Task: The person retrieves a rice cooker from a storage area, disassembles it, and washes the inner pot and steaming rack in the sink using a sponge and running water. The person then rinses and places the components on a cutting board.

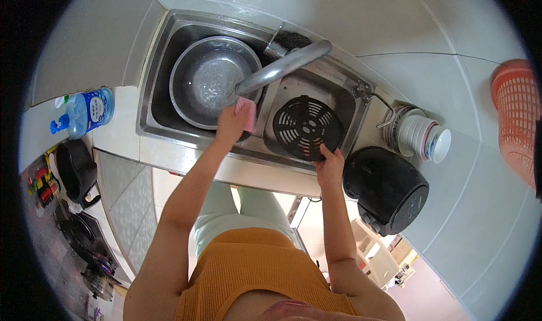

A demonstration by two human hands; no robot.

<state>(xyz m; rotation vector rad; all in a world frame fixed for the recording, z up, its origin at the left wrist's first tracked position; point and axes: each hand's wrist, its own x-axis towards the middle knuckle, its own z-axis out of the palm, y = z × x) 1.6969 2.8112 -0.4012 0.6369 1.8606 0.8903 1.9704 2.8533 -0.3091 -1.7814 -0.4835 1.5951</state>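
Observation:
My left hand (230, 124) grips a pink cleaning cloth or sponge (245, 114) close to the mouth of the metal faucet (283, 69). Beneath the spout, a round stainless steel basin (186, 62) holds rippling water in the left sink bowl. With its thumb on top, my right hand (330, 166) holds the near edge of a round black slotted plate (307, 128), which looks like an air fryer tray. The plate is over the right sink bowl (338, 94); whether it rests on the bottom, I cannot tell.
A blue pump bottle (91, 113) stands on the counter at the left, near a black air fryer basket (76, 168). To the right are stacked bowls (417, 132), a black air fryer body (387, 189) and an orange plastic basket (514, 117). A wok (76, 236) lies at lower left.

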